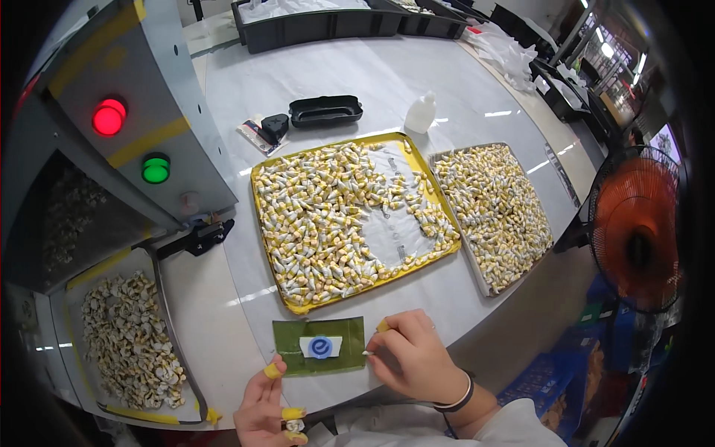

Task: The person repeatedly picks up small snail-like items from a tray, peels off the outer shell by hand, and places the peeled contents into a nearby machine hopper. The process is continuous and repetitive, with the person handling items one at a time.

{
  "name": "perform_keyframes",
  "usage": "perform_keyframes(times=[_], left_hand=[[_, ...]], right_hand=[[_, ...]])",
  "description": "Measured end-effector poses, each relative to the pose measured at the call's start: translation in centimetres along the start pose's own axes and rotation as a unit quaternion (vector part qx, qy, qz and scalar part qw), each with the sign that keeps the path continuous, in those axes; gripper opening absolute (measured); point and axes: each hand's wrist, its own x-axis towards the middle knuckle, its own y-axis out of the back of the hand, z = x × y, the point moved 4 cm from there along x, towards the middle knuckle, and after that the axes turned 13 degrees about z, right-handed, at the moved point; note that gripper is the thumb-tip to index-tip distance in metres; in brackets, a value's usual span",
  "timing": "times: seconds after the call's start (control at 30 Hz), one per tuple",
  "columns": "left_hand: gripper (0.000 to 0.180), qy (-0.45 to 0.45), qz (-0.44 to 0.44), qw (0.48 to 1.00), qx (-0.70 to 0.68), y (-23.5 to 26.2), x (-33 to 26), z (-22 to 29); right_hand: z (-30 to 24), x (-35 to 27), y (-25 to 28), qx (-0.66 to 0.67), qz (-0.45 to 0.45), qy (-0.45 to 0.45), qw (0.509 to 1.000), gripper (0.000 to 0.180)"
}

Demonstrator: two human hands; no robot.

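My left hand [262, 406] is at the lower edge, with yellow covers on several fingertips. Two of its fingers pinch a small whitish piece [295, 425], while another finger points up toward a green mat [287, 361]. On that mat lies a white label [305, 343] with a round blue mark. At the mat's right edge my right hand [413, 359] has thumb and fingers closed on a tiny white piece [368, 353]. Its wrist carries a dark band. Beyond the mat, a yellow-rimmed tray [299, 306] holds a great many small white-and-yellow twisted pieces.
A second tray [477, 277] of similar pieces adjoins on the right. Left stands a grey machine [141, 97] with red and green lights, above a tray [195, 398] of whitish pieces. Behind are a black dish [325, 112] and a white bottle [421, 113]. An orange fan [637, 231] is far right.
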Motion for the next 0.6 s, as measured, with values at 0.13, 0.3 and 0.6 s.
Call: perform_keyframes(times=[0.13, 0.3, 0.6], left_hand=[[0.031, -0.003, -0.009, 1.000, 0.013, -0.8, 0.0, -0.1], [0.032, 0.003, -0.021, 1.000, 0.000, -1.7, 0.1, -0.7], [0.029, 0.014, -0.073, 0.997, -0.027, -2.8, 0.5, -1.6]], right_hand=[[0.1, -0.2, 0.4, 0.007, -0.002, -0.004, 1.000, 0.021], [0.5, -0.6, 1.4, 0.045, 0.008, -0.031, 0.998, 0.020], [2.0, -1.2, 2.5, 0.099, 0.108, -0.091, 0.985, 0.016]])
